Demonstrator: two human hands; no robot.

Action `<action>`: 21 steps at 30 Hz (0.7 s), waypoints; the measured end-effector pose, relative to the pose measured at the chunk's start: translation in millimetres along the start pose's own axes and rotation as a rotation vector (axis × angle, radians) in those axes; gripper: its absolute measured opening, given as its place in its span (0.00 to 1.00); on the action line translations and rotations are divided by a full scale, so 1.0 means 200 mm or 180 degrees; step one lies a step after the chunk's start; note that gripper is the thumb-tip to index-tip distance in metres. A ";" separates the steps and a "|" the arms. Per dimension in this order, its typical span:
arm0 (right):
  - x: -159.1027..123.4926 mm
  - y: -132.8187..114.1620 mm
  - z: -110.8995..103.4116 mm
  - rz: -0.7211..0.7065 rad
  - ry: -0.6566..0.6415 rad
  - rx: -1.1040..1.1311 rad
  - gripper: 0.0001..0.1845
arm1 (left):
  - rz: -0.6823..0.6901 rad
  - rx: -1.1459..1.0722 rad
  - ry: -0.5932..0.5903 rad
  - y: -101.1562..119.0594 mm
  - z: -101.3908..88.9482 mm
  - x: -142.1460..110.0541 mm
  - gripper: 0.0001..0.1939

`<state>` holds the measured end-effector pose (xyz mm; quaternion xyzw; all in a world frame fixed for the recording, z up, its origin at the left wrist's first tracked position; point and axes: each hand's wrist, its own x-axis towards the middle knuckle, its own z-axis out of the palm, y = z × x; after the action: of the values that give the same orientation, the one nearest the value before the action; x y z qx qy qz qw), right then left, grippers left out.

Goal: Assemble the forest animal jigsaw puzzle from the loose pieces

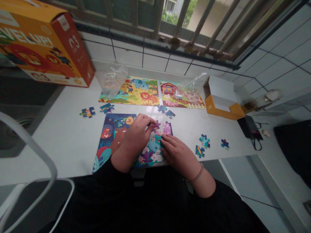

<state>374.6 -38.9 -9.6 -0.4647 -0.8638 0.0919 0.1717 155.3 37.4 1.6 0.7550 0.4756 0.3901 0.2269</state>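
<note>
My left hand [139,132] is closed in a pinch on a purple jigsaw piece [156,125] near the upper part of the dark blue animal puzzle [103,152]. My right hand [178,153] lies with its fingers stretched out over the puzzle's right edge, touching the teal pieces [157,139] there. A purple owl [167,127] shows in the top right corner and a white rabbit [156,156] lower down. My left hand and forearm hide the middle of the puzzle.
Loose puzzle pieces lie left [87,112], behind [170,114] and right [204,141] of the puzzle. At the back are two picture boards [145,94] with clear plastic bags [113,81], an orange box [80,61], and an opened small box [224,108]. A white cable [46,158] curves at left.
</note>
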 end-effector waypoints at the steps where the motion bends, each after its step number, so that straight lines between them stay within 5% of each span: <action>1: 0.01 0.01 -0.01 0.0038 0.0083 0.0053 0.21 | -0.0001 -0.0031 -0.0001 0.00 0.00 0.00 0.09; 6: 0.07 0.08 -0.07 0.0235 0.0559 0.0190 0.22 | -0.0031 -0.0148 -0.0118 -0.01 0.00 0.00 0.09; 15: 0.21 0.18 -0.02 -0.0084 0.0484 0.0475 0.20 | -0.0165 -0.0328 -0.0243 0.00 0.01 0.00 0.08; 21: 0.24 0.24 0.04 0.0149 0.0398 0.0225 0.16 | 0.0237 0.0213 -0.0272 -0.04 0.03 0.00 0.09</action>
<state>384.9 27.4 -22.9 -0.4832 -0.8365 0.0971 0.2395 155.8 41.7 -7.9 0.7953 0.4499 0.3496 0.2070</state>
